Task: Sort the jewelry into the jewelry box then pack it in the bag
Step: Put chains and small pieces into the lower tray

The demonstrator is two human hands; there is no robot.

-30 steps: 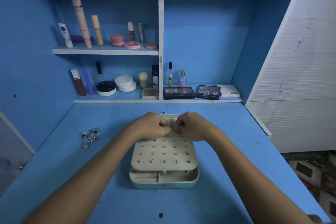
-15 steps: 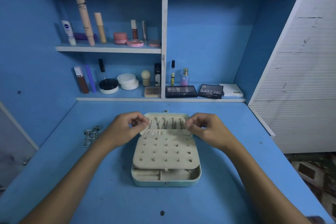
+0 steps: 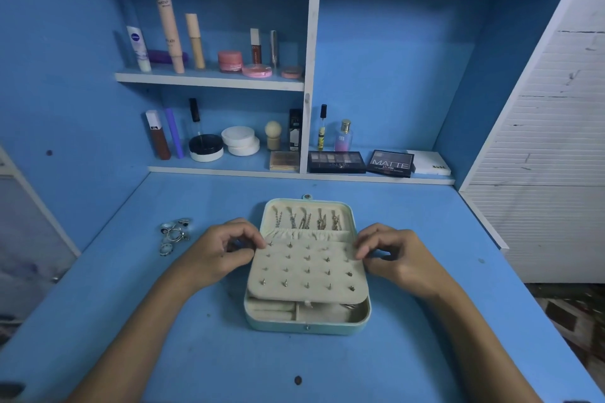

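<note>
The jewelry box [image 3: 307,324] lies open on the blue surface [image 3: 425,353], its lid [image 3: 307,216] flat at the far end with five necklaces [image 3: 306,220] hanging in a row above a gathered pocket. A cream earring panel [image 3: 307,271], studded with rows of earrings, covers most of the base, and the front compartments show below its near edge.

A second ago both hands met at the middle of the lid, fingers bunched together over the necklaces. Half a second ago they had drawn apart to the far corners of the panel. Now they sit lower and wider, one at each side of the panel's far end. The left hand [image 3: 222,255] has its fingers curled, thumb and fingertips at the panel's left far corner; the right hand [image 3: 396,258] mirrors it at the right far corner. Each seems to pinch the panel's edge, though the exact grip is hard to make out. The necklaces, hidden by the hands a second ago, are now fully in view.

A small heap of rings [image 3: 173,234] lies on the surface left of the box, just beyond the left hand and apart from it, unmoved. The shelves [image 3: 209,80] behind hold cosmetics, with eyeshadow palettes [image 3: 360,162] on the lowest ledge.
</note>
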